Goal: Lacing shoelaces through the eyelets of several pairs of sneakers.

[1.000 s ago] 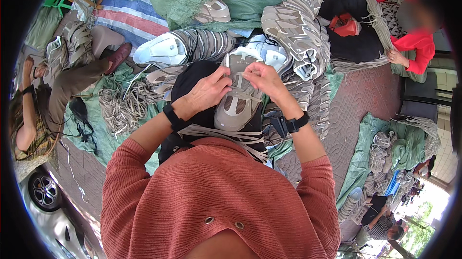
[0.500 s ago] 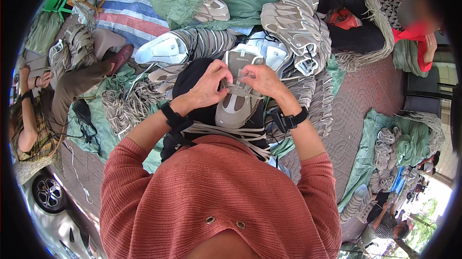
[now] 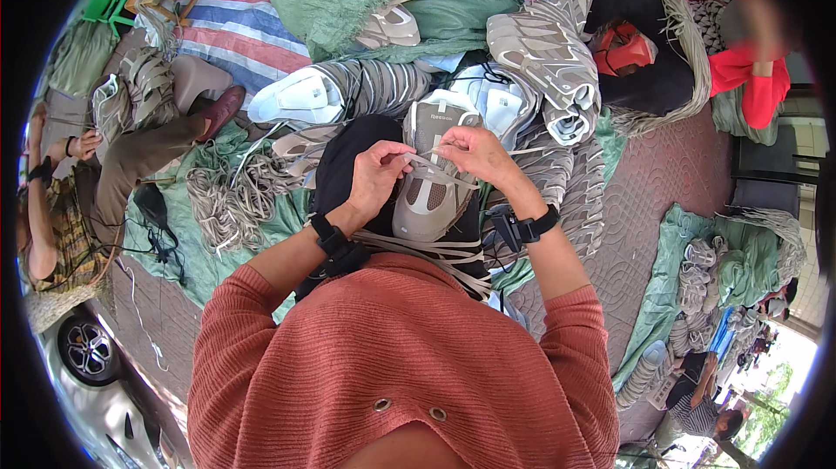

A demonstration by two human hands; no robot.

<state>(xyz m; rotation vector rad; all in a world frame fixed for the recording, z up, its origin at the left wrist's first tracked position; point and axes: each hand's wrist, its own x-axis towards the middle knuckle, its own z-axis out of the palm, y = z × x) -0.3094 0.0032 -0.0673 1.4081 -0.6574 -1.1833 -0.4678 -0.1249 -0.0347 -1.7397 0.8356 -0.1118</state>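
Note:
A grey-beige shoe upper (image 3: 424,208) lies on my lap, its toe toward me. Over its throat my left hand (image 3: 376,175) pinches a flat pale shoelace (image 3: 427,162) between thumb and fingertips. My right hand (image 3: 477,155) also pinches the lace, just right of the shoe's middle, and a length of it trails off to the right. The lace crosses the upper between my hands. More pale laces (image 3: 435,249) lie across my dark-clothed lap below the toe.
Stacked shoe uppers (image 3: 544,55) lie ahead, beside light-blue-lined ones (image 3: 300,96). A heap of loose laces (image 3: 239,195) rests on green sacking (image 3: 165,238) at left. Co-workers sit at left and far right, one in a red sleeve (image 3: 758,107). A parked car (image 3: 113,391) stands lower left.
My left hand has moved down and left, turning so its fingertips pinch the lace. My right hand shifts slightly. The shoe upper sits a little lower.

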